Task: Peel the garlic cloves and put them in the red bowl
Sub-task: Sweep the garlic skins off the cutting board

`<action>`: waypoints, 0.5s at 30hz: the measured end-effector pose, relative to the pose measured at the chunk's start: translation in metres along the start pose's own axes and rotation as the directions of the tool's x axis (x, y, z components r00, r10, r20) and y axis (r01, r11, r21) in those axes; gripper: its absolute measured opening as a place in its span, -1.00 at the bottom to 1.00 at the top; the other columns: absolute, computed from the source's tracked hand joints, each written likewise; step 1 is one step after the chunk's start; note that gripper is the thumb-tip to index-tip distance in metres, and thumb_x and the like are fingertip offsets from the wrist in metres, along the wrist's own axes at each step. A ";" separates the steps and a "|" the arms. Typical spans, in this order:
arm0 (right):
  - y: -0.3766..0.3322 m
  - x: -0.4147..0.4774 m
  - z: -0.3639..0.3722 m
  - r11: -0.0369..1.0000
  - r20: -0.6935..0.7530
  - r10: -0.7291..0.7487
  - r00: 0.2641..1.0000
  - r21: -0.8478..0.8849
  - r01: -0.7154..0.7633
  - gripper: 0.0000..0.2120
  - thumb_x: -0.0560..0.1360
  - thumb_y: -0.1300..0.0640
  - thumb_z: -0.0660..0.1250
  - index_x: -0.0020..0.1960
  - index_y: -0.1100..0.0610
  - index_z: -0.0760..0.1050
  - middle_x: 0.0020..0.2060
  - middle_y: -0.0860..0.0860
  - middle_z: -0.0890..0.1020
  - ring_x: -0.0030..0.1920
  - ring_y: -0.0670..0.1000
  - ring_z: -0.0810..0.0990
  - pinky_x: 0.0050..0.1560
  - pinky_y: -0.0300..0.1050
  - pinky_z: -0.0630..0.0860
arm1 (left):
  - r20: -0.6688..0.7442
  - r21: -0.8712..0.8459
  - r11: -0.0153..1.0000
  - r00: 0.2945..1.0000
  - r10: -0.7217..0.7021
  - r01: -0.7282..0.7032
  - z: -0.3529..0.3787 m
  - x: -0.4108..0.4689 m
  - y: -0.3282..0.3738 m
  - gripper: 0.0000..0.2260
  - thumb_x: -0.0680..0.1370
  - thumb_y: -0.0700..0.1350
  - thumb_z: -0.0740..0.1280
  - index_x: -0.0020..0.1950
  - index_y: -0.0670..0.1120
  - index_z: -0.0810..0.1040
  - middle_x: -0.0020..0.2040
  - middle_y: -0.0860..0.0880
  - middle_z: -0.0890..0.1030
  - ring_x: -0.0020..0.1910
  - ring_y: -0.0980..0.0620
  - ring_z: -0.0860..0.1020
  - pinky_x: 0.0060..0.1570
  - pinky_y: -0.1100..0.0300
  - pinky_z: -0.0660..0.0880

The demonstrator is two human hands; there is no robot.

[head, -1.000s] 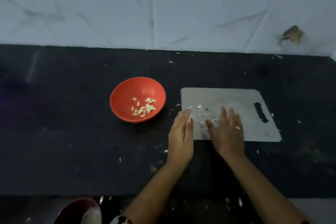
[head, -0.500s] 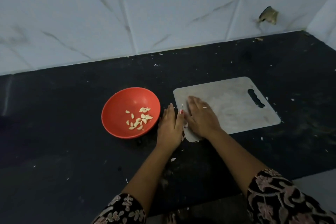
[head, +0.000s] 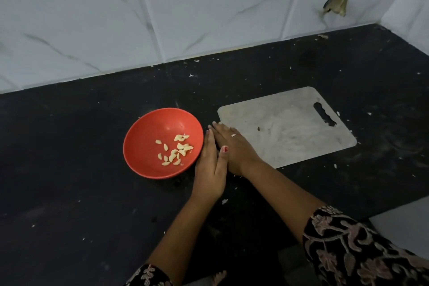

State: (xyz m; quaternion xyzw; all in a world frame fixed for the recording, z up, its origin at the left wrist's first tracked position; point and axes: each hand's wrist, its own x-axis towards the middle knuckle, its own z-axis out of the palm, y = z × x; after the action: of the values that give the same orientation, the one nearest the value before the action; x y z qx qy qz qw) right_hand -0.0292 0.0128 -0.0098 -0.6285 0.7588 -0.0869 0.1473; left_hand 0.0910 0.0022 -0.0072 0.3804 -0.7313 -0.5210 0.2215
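Note:
The red bowl (head: 148, 160) sits on the black counter with several peeled garlic cloves (head: 177, 152) inside. My left hand (head: 210, 167) stands on its edge with straight fingers, right beside the bowl's right rim. My right hand (head: 232, 146) lies flat with straight fingers at the left edge of the grey cutting board (head: 292, 127), pressed against my left palm. Whatever lies between the two hands is hidden. A small dark speck (head: 258, 128) remains on the board.
White garlic skin flakes (head: 224, 202) are scattered over the black counter (head: 69, 181). A tiled wall (head: 185, 7) runs behind, with a corner at the far right. The counter's front edge shows at the lower right.
My right hand has swept leftwards across the board to its left edge, taking the skin bits with it. My left hand has shifted left with it, up against the bowl. The camera view has tilted.

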 end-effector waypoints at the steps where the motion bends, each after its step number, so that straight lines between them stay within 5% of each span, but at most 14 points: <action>1: -0.002 -0.002 0.002 1.000 0.012 -0.006 1.000 0.009 0.006 -0.34 0.64 -0.01 0.18 0.60 0.07 -0.09 0.59 0.01 -0.02 0.58 -0.04 -0.07 0.54 -0.10 -0.12 | -0.003 -0.011 1.000 1.000 -0.009 0.009 -0.001 0.001 0.000 -0.25 0.49 0.35 -0.04 0.59 -0.01 -0.01 0.58 0.13 0.02 0.52 0.27 -0.01 0.48 0.28 -0.02; 9: -0.010 -0.071 0.014 0.922 -0.103 -0.216 0.971 0.306 0.237 -0.57 0.56 0.05 0.16 0.37 0.18 0.44 0.29 0.09 0.54 0.28 0.00 0.48 0.40 -0.06 0.34 | 0.038 -0.071 0.995 0.997 -0.069 0.071 -0.003 -0.010 -0.002 -0.40 0.58 0.26 0.02 0.56 0.04 0.14 0.57 0.06 0.17 0.53 0.17 0.10 0.53 0.07 0.07; 12: -0.009 -0.081 0.012 0.885 -0.104 -0.193 0.976 0.412 0.218 -0.64 0.56 0.08 0.21 0.33 0.13 0.47 0.23 0.02 0.56 0.20 -0.08 0.51 0.24 -0.20 0.43 | 0.051 -0.128 0.990 0.997 -0.055 0.061 -0.005 -0.016 0.003 -0.41 0.56 0.25 0.01 0.54 0.04 0.21 0.53 0.07 0.25 0.49 0.21 0.19 0.48 0.22 0.14; 15: -0.011 -0.084 0.017 0.925 -0.159 -0.154 0.975 0.325 0.199 -0.48 0.54 -0.05 0.19 0.46 0.11 0.34 0.39 0.03 0.45 0.39 -0.02 0.38 0.37 -0.04 0.39 | 0.062 -0.169 0.985 0.998 -0.020 0.030 -0.008 -0.024 0.004 -0.48 0.63 0.21 -0.01 0.52 -0.01 0.26 0.49 0.07 0.31 0.39 0.35 0.26 0.28 0.54 0.19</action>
State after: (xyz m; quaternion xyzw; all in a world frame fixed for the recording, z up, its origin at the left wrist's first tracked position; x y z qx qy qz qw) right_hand 0.0007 0.0940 -0.0126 -0.6523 0.6809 -0.2700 0.1948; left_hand 0.1105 0.0172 0.0009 0.3532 -0.6857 -0.5956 0.2245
